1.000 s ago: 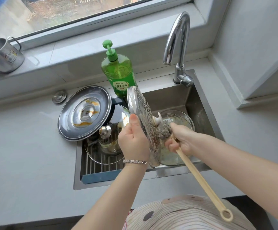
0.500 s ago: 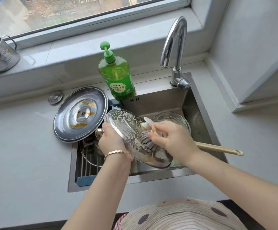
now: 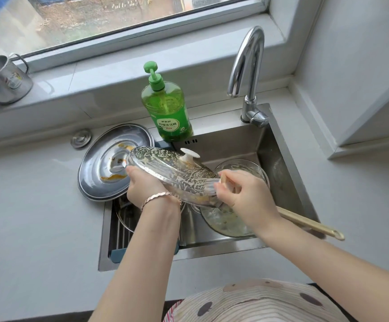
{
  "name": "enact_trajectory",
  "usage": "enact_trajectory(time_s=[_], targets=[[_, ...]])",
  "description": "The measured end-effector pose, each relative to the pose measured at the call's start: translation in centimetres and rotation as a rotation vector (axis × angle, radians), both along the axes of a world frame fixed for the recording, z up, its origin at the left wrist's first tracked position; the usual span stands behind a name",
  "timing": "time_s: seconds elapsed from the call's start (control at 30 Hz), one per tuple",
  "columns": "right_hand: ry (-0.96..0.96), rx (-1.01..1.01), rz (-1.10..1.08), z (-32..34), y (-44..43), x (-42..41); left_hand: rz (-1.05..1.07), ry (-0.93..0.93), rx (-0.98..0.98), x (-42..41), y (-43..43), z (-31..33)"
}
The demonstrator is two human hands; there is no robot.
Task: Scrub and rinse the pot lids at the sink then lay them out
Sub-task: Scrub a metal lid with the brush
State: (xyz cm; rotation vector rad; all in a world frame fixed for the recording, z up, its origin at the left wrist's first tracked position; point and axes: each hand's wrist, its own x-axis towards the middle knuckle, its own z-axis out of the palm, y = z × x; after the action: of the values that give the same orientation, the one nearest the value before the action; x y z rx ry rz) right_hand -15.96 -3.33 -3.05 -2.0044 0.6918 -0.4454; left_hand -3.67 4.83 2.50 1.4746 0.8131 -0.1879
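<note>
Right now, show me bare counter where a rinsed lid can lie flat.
Free: white counter left of the steel sink, nearer than the large stainless steel lid; counter strip right of the sink, toward the wall. Crowded: inside the sink, below the soapy glass lid and wooden-handled brush.

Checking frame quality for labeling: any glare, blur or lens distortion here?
Head view: soft window daylight, faint shadows; highlights on the faucet and steel lid; right hand, gripping the brush, slightly motion-blurred at the soapy glass lid; wide-angle bends the window sill.
</note>
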Motion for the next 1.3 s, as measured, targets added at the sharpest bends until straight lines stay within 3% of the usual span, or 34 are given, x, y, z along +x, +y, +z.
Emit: enact_trajectory(time_s=[0.1,0.27,0.4,0.57,0.7,0.77,0.9,1.03,1.13,1.3], targets=[[-0.137,-0.09,0.093,1.0,1.1,0.0,0.029,0.034,-0.005,0.4,0.1,-0.2],[-0.013,-0.032,-0.126,-1.0,-1.4,-0.3,0.082,0.058,-0.078,1.0,0.4,-0.6],[-0.186,-0.071,0.053,0.3,-0.3,-0.8,0.066,0.084,-0.132,1.7,1.0,-0.8],[0.026,-0.002,-0.169,-2.1,-4.0,-1.3,-0.024,0.088,-0.21,1.6,1.2,-1.2],[-0.156,-0.087,0.074,-1.1,-1.7,-2.3,-0.06,0.096,-0.224,1.9,1.2,-2.1],[-0.1,-0.048,0.084,-1.9,-2.2,-3.0,-0.08,0.091,-0.21,1.9,1.3,-2.3],[0.263,0.152,-0.164,-4.1,-5.7,-3.7,-0.219,0.103,-0.198,1.9,1.8,-2.7],[0.206,0.37,-0.3,-2.2,-6.9,-3.1,-0.421,0.084,-0.144,1.9,1.9,-3.7],[0.13,0.482,-0.232,-0.7,-6.8,-1.8,-0.592,0.092,-0.07,1.7,1.3,-4.4],[0.245,0.356,0.055,-0.1,-5.8,-0.8,-0.777,0.231,-0.194,1.4,0.6,-3.9]])
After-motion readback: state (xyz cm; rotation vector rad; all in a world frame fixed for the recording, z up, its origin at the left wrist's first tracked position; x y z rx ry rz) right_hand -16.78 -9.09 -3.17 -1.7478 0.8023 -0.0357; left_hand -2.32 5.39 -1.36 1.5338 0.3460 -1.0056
